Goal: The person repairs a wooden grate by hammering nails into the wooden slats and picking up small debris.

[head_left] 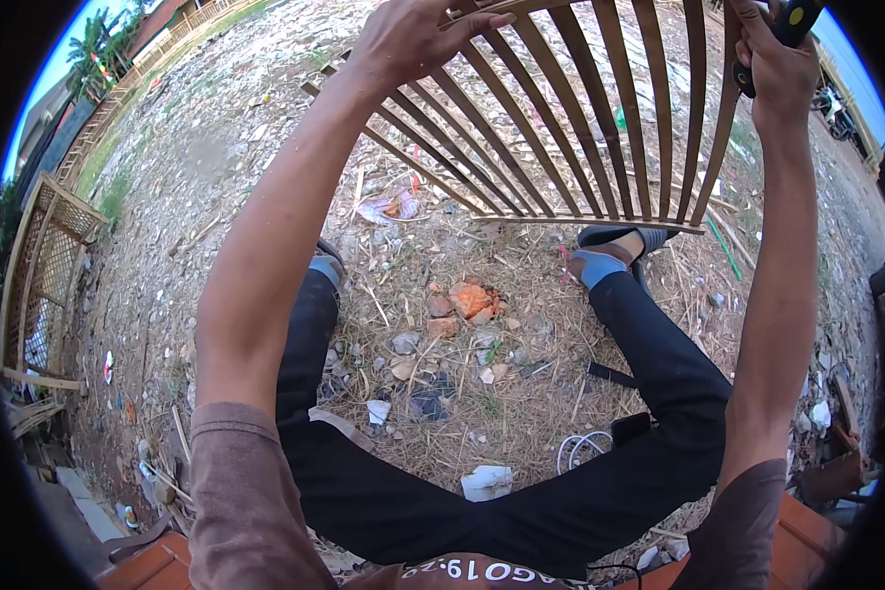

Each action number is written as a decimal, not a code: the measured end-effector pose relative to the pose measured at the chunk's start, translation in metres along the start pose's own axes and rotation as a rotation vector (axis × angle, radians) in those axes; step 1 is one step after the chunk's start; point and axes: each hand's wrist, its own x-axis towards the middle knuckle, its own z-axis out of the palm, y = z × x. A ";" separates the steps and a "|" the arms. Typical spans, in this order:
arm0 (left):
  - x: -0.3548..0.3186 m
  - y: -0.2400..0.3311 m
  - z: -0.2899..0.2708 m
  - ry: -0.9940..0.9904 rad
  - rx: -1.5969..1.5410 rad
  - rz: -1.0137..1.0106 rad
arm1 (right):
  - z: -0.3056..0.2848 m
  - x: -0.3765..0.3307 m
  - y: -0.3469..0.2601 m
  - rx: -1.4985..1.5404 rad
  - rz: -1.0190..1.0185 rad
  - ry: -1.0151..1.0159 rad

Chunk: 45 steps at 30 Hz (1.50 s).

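A slatted wooden panel (615,108) stands in front of me, its thin brown slats fanning upward from a narrow bottom rail near my right foot. My left hand (418,39) is closed on its upper rail at the top of the view, thumb lying along the wood. At the upper right, my right hand (779,74) grips a black-handled tool (795,22) with a yellow spot on its end; the tool's working part cannot be made out. The fingers of that hand also lie against the panel's rightmost slat.
Between my legs lie broken orange brick (470,298), stones and dry straw. A white cable (582,450) is coiled beside my right leg. A lattice wooden frame (44,270) leans at the far left. Littered ground stretches ahead, with a motorcycle (836,116) at the far right.
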 end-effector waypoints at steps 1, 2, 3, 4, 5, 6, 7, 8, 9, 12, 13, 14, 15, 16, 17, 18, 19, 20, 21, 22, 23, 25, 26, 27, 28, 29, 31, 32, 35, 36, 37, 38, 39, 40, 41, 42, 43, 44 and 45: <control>0.002 0.002 -0.007 0.072 -0.033 0.096 | 0.001 0.000 -0.010 -0.111 0.001 0.050; 0.003 0.004 -0.014 0.098 -0.013 0.139 | -0.001 0.004 -0.006 -0.019 -0.073 0.020; 0.005 0.006 -0.022 0.125 0.008 0.181 | -0.004 0.009 -0.006 -0.020 -0.071 0.020; 0.009 0.017 -0.036 0.088 0.064 0.153 | -0.010 0.020 -0.011 -0.018 -0.001 0.015; 0.012 0.026 -0.049 0.026 0.107 0.064 | -0.009 0.022 -0.021 -0.015 0.071 0.011; 0.014 0.033 -0.060 0.006 0.134 0.030 | -0.008 0.016 -0.029 0.037 0.065 -0.026; 0.016 0.038 -0.070 -0.012 0.156 -0.003 | -0.007 0.017 -0.032 0.040 0.063 -0.023; 0.016 0.043 -0.080 0.064 0.049 0.115 | -0.006 0.019 -0.032 0.093 0.122 -0.004; 0.013 0.047 -0.091 0.045 0.036 0.044 | -0.004 0.021 -0.032 0.146 0.183 0.015; 0.003 0.048 -0.103 0.047 -0.009 0.050 | -0.001 0.010 -0.018 0.206 0.260 -0.025; -0.001 0.054 -0.099 -0.096 0.151 -0.091 | -0.008 0.011 -0.001 0.152 0.380 -0.067; -0.002 0.055 -0.098 -0.055 0.158 -0.076 | -0.016 0.016 0.016 0.281 0.339 -0.129; -0.010 0.048 -0.090 -0.022 0.172 -0.069 | -0.016 0.014 0.037 0.415 0.306 -0.196; -0.013 0.045 -0.087 -0.045 0.241 -0.035 | -0.013 0.012 0.048 0.377 0.325 -0.155; -0.019 0.040 -0.085 -0.073 0.314 -0.007 | -0.009 -0.005 0.045 0.360 0.388 -0.177; -0.028 0.030 -0.080 -0.067 0.328 0.027 | 0.000 -0.016 0.049 0.384 0.442 -0.163; -0.039 0.024 -0.075 -0.055 0.247 0.029 | 0.005 -0.023 0.050 0.389 0.493 -0.156; -0.051 0.016 -0.073 0.005 0.228 0.039 | 0.016 -0.033 0.040 0.380 0.529 -0.115; -0.060 0.007 -0.073 0.066 0.207 0.050 | 0.025 -0.042 0.030 0.371 0.563 -0.074; -0.063 0.007 -0.077 0.025 0.206 -0.012 | 0.027 -0.048 0.025 0.336 0.540 -0.085; -0.065 0.008 -0.077 0.028 0.207 -0.015 | 0.024 -0.057 0.024 0.337 0.539 -0.089; -0.068 0.012 -0.071 0.072 0.211 0.016 | 0.011 -0.085 0.019 0.321 0.519 -0.165; -0.068 0.019 -0.073 0.012 0.248 -0.048 | 0.010 -0.107 0.012 0.305 0.550 -0.155; -0.069 0.020 -0.071 0.013 0.244 -0.054 | 0.008 -0.129 0.002 0.276 0.573 -0.146; -0.069 0.021 -0.069 0.046 0.321 -0.025 | 0.006 -0.156 0.004 0.223 0.508 -0.174; -0.067 0.024 -0.065 0.091 0.384 0.006 | 0.002 -0.182 0.012 0.156 0.432 -0.201; -0.065 0.027 -0.061 0.099 0.348 -0.018 | -0.001 -0.225 0.017 0.027 0.383 -0.201; -0.066 0.026 -0.060 0.089 0.354 -0.050 | -0.001 -0.236 0.018 0.025 0.382 -0.199; -0.068 0.025 -0.058 0.067 0.361 -0.094 | 0.001 -0.241 0.013 -0.195 0.286 -0.274; -0.067 0.025 -0.056 0.078 0.368 -0.077 | 0.002 -0.233 0.008 -0.216 0.343 -0.295; -0.066 0.024 -0.055 0.094 0.376 -0.058 | 0.004 -0.227 0.005 -0.236 0.395 -0.314; -0.067 0.023 -0.056 0.095 0.382 -0.058 | 0.001 -0.226 0.008 -0.157 0.452 -0.305; -0.068 0.022 -0.056 0.098 0.376 -0.050 | -0.001 -0.230 0.016 -0.151 0.451 -0.306; -0.068 0.024 -0.055 0.104 0.358 -0.044 | -0.003 -0.232 0.022 0.003 0.370 -0.198; -0.066 0.026 -0.055 0.108 0.352 -0.047 | -0.003 -0.235 0.026 0.078 0.294 -0.099; -0.063 0.028 -0.056 0.082 0.350 -0.060 | 0.000 -0.235 0.029 0.152 0.203 -0.008; -0.063 0.030 -0.059 0.046 0.356 -0.073 | 0.003 -0.233 0.029 0.151 0.209 -0.009; -0.065 0.028 -0.060 0.041 0.355 -0.075 | 0.005 -0.230 0.029 -0.110 0.253 -0.199; -0.068 0.025 -0.062 0.007 0.369 -0.128 | 0.008 -0.228 0.029 -0.372 0.292 -0.389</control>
